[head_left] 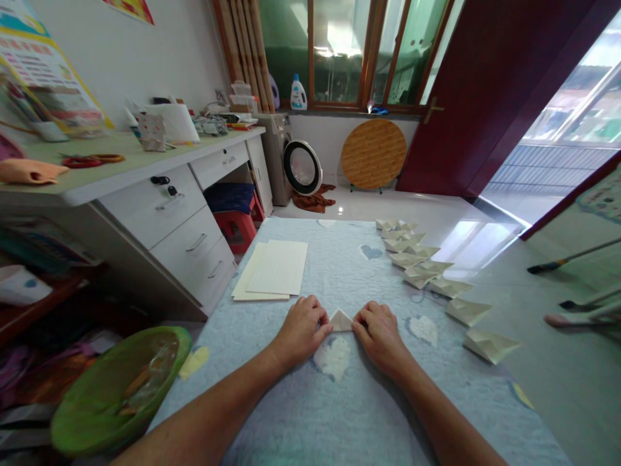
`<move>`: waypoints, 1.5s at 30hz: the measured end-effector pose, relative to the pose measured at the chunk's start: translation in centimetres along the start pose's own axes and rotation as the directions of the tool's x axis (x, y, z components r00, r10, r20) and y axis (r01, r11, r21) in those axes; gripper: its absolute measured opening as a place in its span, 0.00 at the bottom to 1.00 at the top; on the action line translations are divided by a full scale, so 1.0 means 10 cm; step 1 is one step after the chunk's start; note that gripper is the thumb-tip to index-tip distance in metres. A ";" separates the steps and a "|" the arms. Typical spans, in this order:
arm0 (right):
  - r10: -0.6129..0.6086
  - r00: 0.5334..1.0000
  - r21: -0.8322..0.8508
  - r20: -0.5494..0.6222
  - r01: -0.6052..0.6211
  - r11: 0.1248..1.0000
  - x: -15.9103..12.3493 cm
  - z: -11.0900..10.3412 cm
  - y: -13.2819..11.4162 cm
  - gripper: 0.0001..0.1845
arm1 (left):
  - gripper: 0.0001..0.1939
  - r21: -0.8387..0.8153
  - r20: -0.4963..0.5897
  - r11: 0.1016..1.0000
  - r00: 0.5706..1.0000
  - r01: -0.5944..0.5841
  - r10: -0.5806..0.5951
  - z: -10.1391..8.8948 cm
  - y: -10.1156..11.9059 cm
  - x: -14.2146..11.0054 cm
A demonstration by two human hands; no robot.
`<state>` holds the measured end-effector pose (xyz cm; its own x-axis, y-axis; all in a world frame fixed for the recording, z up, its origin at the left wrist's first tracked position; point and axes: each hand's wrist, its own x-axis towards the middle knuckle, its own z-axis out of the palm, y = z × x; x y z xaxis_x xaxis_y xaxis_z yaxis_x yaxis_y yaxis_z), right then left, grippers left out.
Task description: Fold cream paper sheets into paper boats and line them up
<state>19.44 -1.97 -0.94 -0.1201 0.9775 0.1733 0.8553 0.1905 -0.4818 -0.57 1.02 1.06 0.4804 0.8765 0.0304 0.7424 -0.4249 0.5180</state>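
Note:
A small folded paper (341,320), white and triangular with its peak pointing away from me, lies at the middle of the cloth-covered table (339,401). My left hand (306,323) pinches its left corner between thumb and fingers. At the right corner, my right hand (377,329) is closed on the same paper. Parts of both corners are hidden under the fingertips. Beyond my left hand rests a stack of cream paper sheets (277,268). Several folded paper boats (491,345) run in a staggered row along the table's right side.
A green basket (179,362) stands at the table's left, below a white desk (165,213) with drawers. Past the far edge are a red stool (237,223), a washing machine (276,162) with its round door swung out, and a round wooden board (373,154).

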 end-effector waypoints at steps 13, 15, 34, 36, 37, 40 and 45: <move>0.060 0.996 -0.137 -0.063 -0.068 0.988 0.01 0.04 -0.07 0.09 | 0.10 0.201 -0.013 0.978 0.999 0.050 -0.048 0.07 0.04 0.02; 0.065 0.996 -0.147 -0.068 -0.074 0.986 0.00 0.05 -0.07 0.09 | 0.11 0.224 -0.021 0.973 0.999 0.046 -0.043 0.08 0.04 0.01; 0.072 0.991 -0.151 -0.110 -0.088 0.985 0.00 0.06 -0.09 0.10 | 0.10 0.321 -0.070 0.940 0.993 0.110 -0.093 0.06 0.10 -0.02; 0.082 0.990 -0.142 -0.111 -0.098 0.985 0.01 0.06 -0.08 0.10 | 0.10 0.330 -0.063 0.938 0.994 0.108 -0.092 0.07 0.11 -0.02; 0.089 0.990 -0.133 -0.107 -0.103 0.986 0.01 0.05 -0.08 0.10 | 0.10 0.334 -0.060 0.937 0.994 0.103 -0.088 0.07 0.11 -0.03; 0.108 0.990 -0.105 -0.089 -0.117 0.988 0.01 0.04 -0.07 0.10 | 0.09 0.345 -0.068 0.934 0.995 0.087 -0.068 0.10 0.11 -0.04; 0.129 0.989 -0.094 -0.067 -0.135 0.986 0.02 0.03 -0.07 0.10 | 0.07 0.352 -0.099 0.932 0.994 0.084 -0.052 0.15 0.09 -0.06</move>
<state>18.71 -1.87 -0.81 0.0248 0.9857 0.1670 0.9074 0.0479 -0.4176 0.55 -0.23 0.22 0.3924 0.9155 0.0883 0.8967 -0.4022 0.1847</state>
